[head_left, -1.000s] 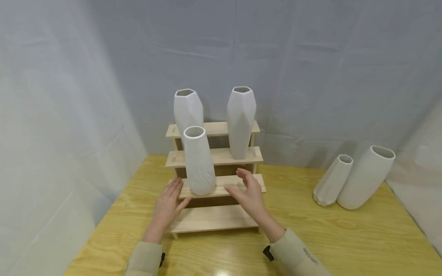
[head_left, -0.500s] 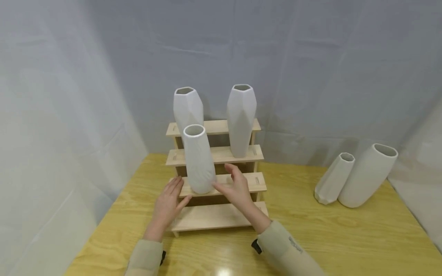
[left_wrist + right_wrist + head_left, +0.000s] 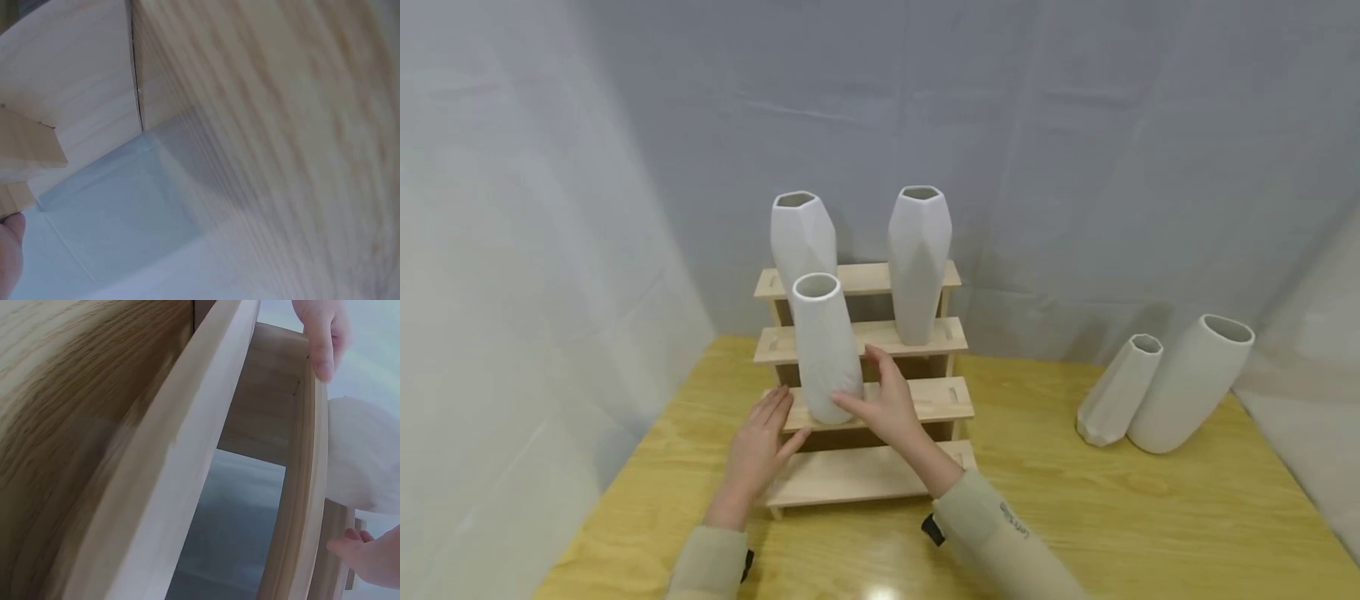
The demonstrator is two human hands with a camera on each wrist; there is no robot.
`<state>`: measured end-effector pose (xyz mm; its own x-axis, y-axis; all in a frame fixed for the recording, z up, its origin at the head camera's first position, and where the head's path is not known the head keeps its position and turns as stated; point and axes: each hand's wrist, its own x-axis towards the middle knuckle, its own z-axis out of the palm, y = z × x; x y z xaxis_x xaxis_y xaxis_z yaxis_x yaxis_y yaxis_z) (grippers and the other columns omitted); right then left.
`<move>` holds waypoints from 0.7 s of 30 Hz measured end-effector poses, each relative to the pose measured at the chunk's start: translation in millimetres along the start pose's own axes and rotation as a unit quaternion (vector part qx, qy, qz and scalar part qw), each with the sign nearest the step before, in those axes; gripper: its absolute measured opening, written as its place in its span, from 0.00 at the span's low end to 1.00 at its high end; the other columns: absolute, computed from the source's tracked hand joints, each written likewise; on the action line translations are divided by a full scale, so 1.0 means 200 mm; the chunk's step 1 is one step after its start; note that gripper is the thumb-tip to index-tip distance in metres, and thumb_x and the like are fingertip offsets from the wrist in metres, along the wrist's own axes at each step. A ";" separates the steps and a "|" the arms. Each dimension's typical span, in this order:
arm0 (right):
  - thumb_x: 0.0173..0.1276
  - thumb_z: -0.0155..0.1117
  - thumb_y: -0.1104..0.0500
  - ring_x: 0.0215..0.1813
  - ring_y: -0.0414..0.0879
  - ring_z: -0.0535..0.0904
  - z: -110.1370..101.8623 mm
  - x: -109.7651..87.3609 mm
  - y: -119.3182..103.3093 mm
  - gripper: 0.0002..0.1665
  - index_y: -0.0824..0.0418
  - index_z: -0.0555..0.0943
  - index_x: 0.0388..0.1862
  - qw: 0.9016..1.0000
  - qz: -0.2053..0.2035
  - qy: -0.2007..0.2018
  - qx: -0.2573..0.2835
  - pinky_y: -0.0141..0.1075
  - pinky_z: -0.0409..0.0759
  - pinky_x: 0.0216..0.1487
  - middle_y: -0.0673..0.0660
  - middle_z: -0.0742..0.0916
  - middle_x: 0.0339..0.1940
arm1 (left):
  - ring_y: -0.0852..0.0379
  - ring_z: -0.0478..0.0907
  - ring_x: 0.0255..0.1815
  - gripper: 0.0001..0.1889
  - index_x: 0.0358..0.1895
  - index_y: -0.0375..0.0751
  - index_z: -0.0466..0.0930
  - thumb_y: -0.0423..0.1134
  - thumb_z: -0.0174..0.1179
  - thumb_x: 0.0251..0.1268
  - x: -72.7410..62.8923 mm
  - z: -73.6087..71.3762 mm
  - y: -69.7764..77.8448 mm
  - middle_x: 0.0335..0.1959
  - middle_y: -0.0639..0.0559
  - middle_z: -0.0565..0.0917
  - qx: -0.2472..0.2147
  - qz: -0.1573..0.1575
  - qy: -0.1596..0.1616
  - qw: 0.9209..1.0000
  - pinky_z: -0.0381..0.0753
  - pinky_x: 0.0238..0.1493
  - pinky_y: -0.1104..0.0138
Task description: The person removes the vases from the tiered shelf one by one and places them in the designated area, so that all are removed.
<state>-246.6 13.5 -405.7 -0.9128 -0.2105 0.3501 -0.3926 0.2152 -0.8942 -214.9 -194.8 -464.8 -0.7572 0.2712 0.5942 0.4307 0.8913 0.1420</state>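
Note:
A white textured vase stands upright near the left end of the third tier of a stepped wooden display stand. My left hand rests at that tier's left end, fingers straight, thumb along its front edge. My right hand is at the vase's lower right side. Its thumb overlaps the front of the vase, while the fingers reach up beside it, spread from the thumb. In the right wrist view, the fingers appear a little apart from the vase.
Two faceted white vases stand higher on the stand, one at the left and one at the right. On the wooden table at the right, a slim ribbed vase stands close beside a larger smooth vase.
My right hand has moved left from the right part of the tier to the textured vase, its thumb now in front of it. My left hand has stayed at the tier's left end.

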 end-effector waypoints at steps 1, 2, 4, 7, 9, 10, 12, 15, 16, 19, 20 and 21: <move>0.47 0.72 0.52 0.61 0.53 0.64 0.00 0.00 0.00 0.48 0.67 0.59 0.63 1.000 -0.003 0.001 -0.003 0.47 0.63 0.60 0.63 0.69 0.60 | 0.41 0.63 0.59 0.36 0.55 0.24 0.68 0.59 0.47 0.60 0.00 0.00 0.00 0.58 0.34 0.67 0.001 0.001 0.000 1.000 0.63 0.59 0.53; 0.47 0.72 0.52 0.60 0.53 0.65 0.01 0.01 -0.01 0.48 0.68 0.59 0.62 1.000 -0.007 0.003 -0.007 0.46 0.64 0.60 0.63 0.70 0.59 | 0.41 0.63 0.59 0.36 0.55 0.25 0.68 0.59 0.46 0.61 0.00 0.00 0.00 0.58 0.34 0.67 0.002 0.001 -0.001 1.000 0.62 0.59 0.54; 0.46 0.73 0.54 0.58 0.52 0.66 0.02 0.02 -0.01 0.48 0.68 0.60 0.62 1.000 -0.017 0.004 -0.008 0.46 0.65 0.59 0.63 0.71 0.57 | 0.41 0.63 0.59 0.36 0.55 0.25 0.68 0.60 0.45 0.61 0.01 0.00 0.00 0.58 0.34 0.67 0.001 0.002 0.000 1.000 0.62 0.59 0.54; 0.45 0.73 0.55 0.56 0.50 0.68 0.03 0.03 -0.02 0.47 0.67 0.61 0.61 1.000 -0.031 -0.001 0.001 0.46 0.68 0.57 0.61 0.73 0.55 | 0.40 0.63 0.59 0.37 0.54 0.24 0.68 0.60 0.45 0.61 0.01 -0.01 0.00 0.58 0.34 0.67 -0.002 0.003 0.007 1.000 0.63 0.59 0.53; 0.45 0.73 0.56 0.54 0.50 0.69 0.04 0.04 -0.03 0.46 0.66 0.61 0.61 0.999 -0.036 -0.008 0.012 0.45 0.70 0.54 0.59 0.74 0.54 | 0.40 0.64 0.58 0.37 0.54 0.24 0.68 0.60 0.44 0.61 0.01 -0.01 0.00 0.57 0.34 0.67 -0.001 0.005 0.009 1.000 0.64 0.58 0.52; 0.45 0.74 0.55 0.54 0.49 0.70 0.05 0.04 -0.03 0.46 0.65 0.61 0.61 0.999 -0.035 -0.011 0.017 0.44 0.72 0.53 0.59 0.74 0.54 | 0.40 0.64 0.58 0.37 0.54 0.24 0.68 0.60 0.44 0.61 0.00 -0.01 0.00 0.57 0.34 0.67 0.000 0.005 0.010 1.000 0.64 0.58 0.52; 0.45 0.74 0.55 0.53 0.48 0.70 0.06 0.04 -0.04 0.47 0.64 0.60 0.62 0.999 -0.029 -0.017 0.022 0.42 0.73 0.51 0.57 0.73 0.54 | 0.40 0.64 0.58 0.37 0.54 0.24 0.68 0.61 0.43 0.62 0.00 -0.01 0.00 0.57 0.34 0.68 0.003 0.007 0.009 1.000 0.64 0.58 0.53; 0.45 0.74 0.55 0.53 0.48 0.71 0.07 0.05 -0.05 0.49 0.62 0.59 0.63 0.999 -0.016 -0.022 0.030 0.41 0.74 0.50 0.57 0.73 0.56 | 0.40 0.64 0.58 0.37 0.54 0.24 0.68 0.61 0.42 0.62 0.00 -0.01 0.00 0.57 0.34 0.68 0.005 0.008 0.006 1.000 0.64 0.58 0.53; 0.45 0.74 0.56 0.54 0.49 0.71 0.07 0.05 -0.05 0.49 0.62 0.59 0.63 0.999 -0.014 -0.022 0.031 0.42 0.74 0.50 0.57 0.72 0.56 | 0.40 0.64 0.58 0.37 0.54 0.24 0.68 0.61 0.42 0.62 0.00 -0.01 -0.01 0.58 0.34 0.67 0.005 0.008 0.004 1.000 0.64 0.58 0.53; 0.44 0.74 0.57 0.54 0.51 0.71 0.08 0.05 -0.06 0.50 0.61 0.58 0.64 0.999 -0.012 -0.017 0.036 0.44 0.73 0.50 0.58 0.72 0.56 | 0.40 0.64 0.58 0.38 0.54 0.24 0.68 0.62 0.40 0.62 0.00 -0.01 -0.01 0.58 0.34 0.67 0.004 0.008 0.002 1.000 0.64 0.58 0.53; 0.43 0.75 0.57 0.54 0.51 0.71 0.08 0.05 -0.06 0.50 0.61 0.58 0.64 0.999 -0.014 -0.015 0.035 0.45 0.73 0.50 0.58 0.72 0.56 | 0.40 0.64 0.58 0.38 0.54 0.24 0.68 0.62 0.40 0.62 0.00 0.00 -0.01 0.58 0.34 0.67 0.003 0.008 0.001 1.000 0.64 0.59 0.53; 0.43 0.75 0.57 0.54 0.51 0.71 0.08 0.06 -0.06 0.50 0.61 0.59 0.63 0.999 -0.016 -0.013 0.033 0.45 0.73 0.50 0.58 0.73 0.56 | 0.40 0.64 0.58 0.38 0.54 0.24 0.68 0.62 0.39 0.62 0.00 0.00 -0.01 0.58 0.34 0.67 0.004 0.008 0.001 1.000 0.64 0.59 0.53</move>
<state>-250.6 -6.7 -396.0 -0.8965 -0.2403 0.3721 -0.4123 0.1456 -0.8994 -215.2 -197.2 -464.6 -0.7489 0.2844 0.5986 0.4390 0.8895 0.1266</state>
